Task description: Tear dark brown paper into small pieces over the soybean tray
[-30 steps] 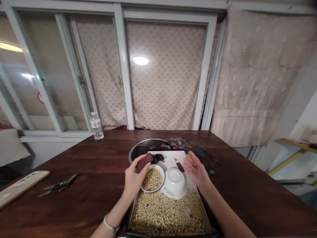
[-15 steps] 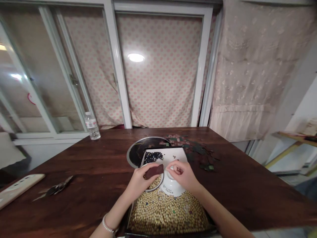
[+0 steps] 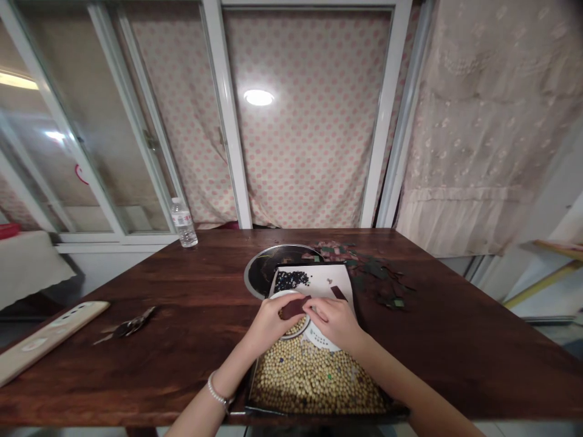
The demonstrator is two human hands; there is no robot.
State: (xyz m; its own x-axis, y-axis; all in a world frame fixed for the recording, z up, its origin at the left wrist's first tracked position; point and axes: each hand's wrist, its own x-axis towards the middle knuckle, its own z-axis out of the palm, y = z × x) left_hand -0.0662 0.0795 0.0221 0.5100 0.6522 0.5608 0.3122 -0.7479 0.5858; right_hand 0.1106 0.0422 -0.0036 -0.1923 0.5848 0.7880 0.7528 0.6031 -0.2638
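Observation:
My left hand (image 3: 276,317) grips a flat dark maroon piece (image 3: 293,309), its material unclear, above a white bowl (image 3: 298,331) of yellow beans. At the piece's right end, my right hand (image 3: 331,315) has its fingertips pinched together; anything between them is too small to make out. Partly hidden beneath that hand is an upturned white bowl (image 3: 322,340) with dark print. Both bowls sit in a black-edged tray (image 3: 319,272). Yellow beans (image 3: 314,379) fill its near part, and dark beads (image 3: 291,280) lie at its far left.
Another dark strip (image 3: 338,293) lies at the tray's right side. Behind is a round dark plate (image 3: 262,273), with green and reddish scraps (image 3: 376,267) to its right. Keys (image 3: 130,326), a power strip (image 3: 54,340) and a water bottle (image 3: 184,226) stand or lie on the left.
My right hand's pinched fingertips have come left against the maroon piece, where a gap was before. The dark strip at the tray's right shows more. The whole view has shifted slightly.

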